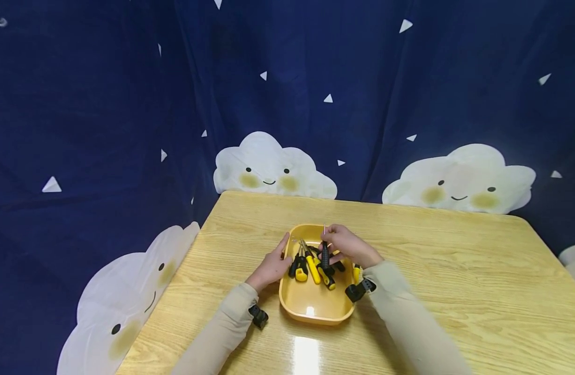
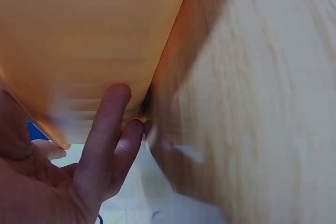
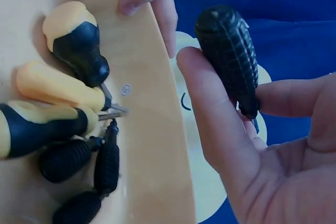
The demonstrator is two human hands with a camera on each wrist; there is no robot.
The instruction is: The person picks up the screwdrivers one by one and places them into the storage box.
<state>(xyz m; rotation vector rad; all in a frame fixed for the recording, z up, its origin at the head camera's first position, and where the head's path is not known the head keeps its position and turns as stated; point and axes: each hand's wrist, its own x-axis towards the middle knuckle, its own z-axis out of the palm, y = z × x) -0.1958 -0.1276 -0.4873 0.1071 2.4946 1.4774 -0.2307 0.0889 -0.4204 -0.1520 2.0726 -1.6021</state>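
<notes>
My right hand (image 1: 346,244) holds a black-handled screwdriver (image 3: 228,48) over the far right part of an orange-yellow plastic basin (image 1: 311,307). Its thin metal shaft points away from me in the head view, and thumb and fingers meet at the shaft end of the ribbed handle. At the basin's left wall, my left hand (image 1: 274,266) grips the rim, thumb inside and fingers along the outside. Inside lie a stubby yellow-and-black screwdriver (image 3: 79,43), a yellow-handled one (image 3: 58,85), a longer yellow-and-black one (image 3: 47,127) and several black-handled tools (image 3: 107,161).
The basin stands on a light wooden table (image 1: 456,291). Just outside its right wall, a yellow object (image 1: 356,273) shows beside the right wrist. A dark blue curtain (image 1: 292,62) with clouds and triangles hangs behind the table and along its left side.
</notes>
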